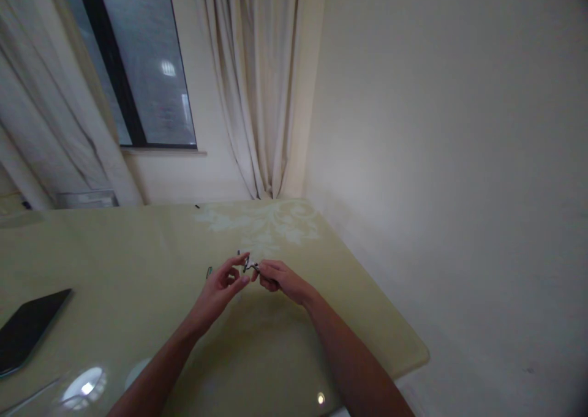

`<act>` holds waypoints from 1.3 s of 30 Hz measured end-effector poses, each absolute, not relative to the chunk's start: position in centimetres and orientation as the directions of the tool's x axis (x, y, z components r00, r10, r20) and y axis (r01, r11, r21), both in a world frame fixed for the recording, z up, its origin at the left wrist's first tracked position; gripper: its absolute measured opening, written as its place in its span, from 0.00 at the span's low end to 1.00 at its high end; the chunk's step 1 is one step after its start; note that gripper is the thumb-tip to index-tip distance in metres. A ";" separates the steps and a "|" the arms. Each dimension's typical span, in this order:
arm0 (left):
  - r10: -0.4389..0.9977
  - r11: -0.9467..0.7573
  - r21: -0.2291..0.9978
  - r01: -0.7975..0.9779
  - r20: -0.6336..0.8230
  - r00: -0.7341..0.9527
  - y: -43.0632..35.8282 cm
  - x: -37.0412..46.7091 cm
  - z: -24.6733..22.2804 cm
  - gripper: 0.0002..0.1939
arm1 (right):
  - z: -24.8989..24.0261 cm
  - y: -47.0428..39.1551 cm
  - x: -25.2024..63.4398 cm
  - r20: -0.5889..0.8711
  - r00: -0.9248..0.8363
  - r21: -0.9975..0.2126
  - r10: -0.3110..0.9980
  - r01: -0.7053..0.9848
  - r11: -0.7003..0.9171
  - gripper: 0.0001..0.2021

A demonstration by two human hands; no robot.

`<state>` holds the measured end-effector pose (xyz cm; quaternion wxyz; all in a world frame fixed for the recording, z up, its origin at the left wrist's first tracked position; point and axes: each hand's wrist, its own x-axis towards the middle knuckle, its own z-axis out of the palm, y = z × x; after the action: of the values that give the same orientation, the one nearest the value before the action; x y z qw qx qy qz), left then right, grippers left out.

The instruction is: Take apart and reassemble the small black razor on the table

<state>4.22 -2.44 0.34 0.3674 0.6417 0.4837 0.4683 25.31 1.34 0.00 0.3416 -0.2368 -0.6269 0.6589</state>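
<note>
Over the table (367, 319), my two hands meet at a small, thin tool of dark and silvery metal (250, 266); its exact kind is too small to make out. My right hand (280, 277) is closed around the tool's right end, fingers curled under and thumb on top. At the other end, my left hand (223, 286) has its index finger at the top and its thumb just below, with the tool's upright end between them. The other left fingers are bent. Beside the left hand lies a small dark-edged item (209, 272), partly hidden by it.
A flat black device (30, 328) rests at the table's left. A tiny dark piece (197, 206) lies near the back edge. Curtains (257, 86) and a window (142, 62) stand behind; a bare wall (436, 160) runs along the right side.
</note>
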 end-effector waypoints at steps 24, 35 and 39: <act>0.963 -0.255 0.890 0.379 0.268 0.020 -1.6 4.3 -0.2 0.26 | 0.2 2.7 26.4 0.055 -0.460 -0.968 0.886 -0.242 -0.066 0.31; 0.962 -0.260 0.583 0.770 0.086 0.260 5.7 13.8 -0.1 0.20 | -0.1 6.6 32.5 -0.118 0.017 -0.949 0.993 -0.296 -0.108 0.33; 0.972 -0.201 0.595 0.778 0.023 0.234 8.0 16.9 -1.3 0.20 | -0.5 6.8 32.5 -0.114 0.053 -0.935 0.992 -0.343 -0.090 0.33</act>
<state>16.90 7.96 -1.27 0.2397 0.7480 0.5848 0.2025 32.50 6.79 -0.46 0.5699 -0.4490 -0.3611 0.5858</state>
